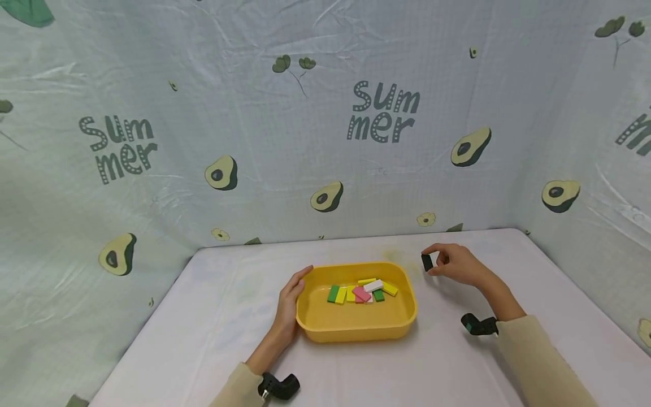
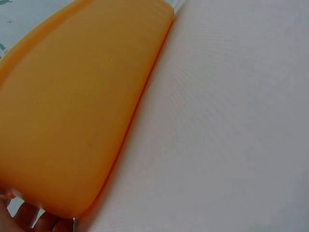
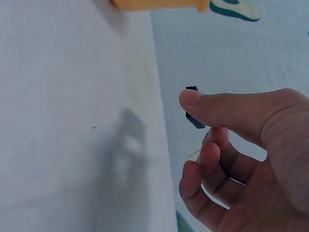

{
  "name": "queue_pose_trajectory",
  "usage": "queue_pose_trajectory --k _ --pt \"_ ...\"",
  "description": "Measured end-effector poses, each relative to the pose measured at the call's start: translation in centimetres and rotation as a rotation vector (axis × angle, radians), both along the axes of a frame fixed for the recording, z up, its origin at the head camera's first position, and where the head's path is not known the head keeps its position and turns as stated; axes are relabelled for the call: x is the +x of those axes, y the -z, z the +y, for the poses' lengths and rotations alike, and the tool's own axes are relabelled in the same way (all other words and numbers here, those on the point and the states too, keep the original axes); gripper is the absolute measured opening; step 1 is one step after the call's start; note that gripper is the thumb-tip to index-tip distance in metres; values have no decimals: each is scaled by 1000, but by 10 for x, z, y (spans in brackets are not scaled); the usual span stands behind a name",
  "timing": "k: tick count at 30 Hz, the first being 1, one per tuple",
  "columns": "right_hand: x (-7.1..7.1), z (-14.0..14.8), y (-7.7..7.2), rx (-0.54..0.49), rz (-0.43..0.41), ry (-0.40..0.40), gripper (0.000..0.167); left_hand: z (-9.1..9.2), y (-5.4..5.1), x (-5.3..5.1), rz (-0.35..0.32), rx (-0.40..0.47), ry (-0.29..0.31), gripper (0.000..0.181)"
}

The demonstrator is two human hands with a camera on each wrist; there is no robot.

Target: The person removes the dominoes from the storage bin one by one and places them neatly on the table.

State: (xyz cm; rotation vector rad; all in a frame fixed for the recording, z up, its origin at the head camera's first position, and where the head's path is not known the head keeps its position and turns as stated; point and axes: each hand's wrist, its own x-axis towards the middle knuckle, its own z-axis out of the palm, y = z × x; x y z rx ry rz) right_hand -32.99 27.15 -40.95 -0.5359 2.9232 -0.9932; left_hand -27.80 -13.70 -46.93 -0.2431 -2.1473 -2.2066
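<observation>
A yellow tray (image 1: 356,336) stands on the table, holding several small blocks: green, yellow, pink and a white one (image 1: 373,286). My left hand (image 1: 287,305) lies along the tray's left side, fingers straight against its wall; in the left wrist view its fingers (image 2: 36,220) show at the tray's (image 2: 72,106) corner. To the right of the tray, my right hand (image 1: 458,264) pinches a black block (image 1: 427,262) between thumb and finger, above the table. The right wrist view shows the black block (image 3: 195,119) partly covered by the thumb of the right hand (image 3: 246,145).
The white-covered table (image 1: 213,316) reaches back to a hanging sheet (image 1: 285,124) printed with avocados and lettering. The sheet also stands along the right side. A black device (image 1: 278,386) is strapped to the left wrist, and another (image 1: 479,324) to the right.
</observation>
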Motion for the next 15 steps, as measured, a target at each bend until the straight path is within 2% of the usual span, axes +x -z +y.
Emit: queue_pose_trajectory --k 4,11,15 --pt "-3 2 8 0 -42 -9 48 1 -1 -1 -10 -4 -1 47" --pt "-5 -1 23 1 -124 44 49 0 -3 0 -38 -30 1 47" --pt "-3 -3 23 -1 -150 55 49 0 -3 1 -39 -32 7 47"
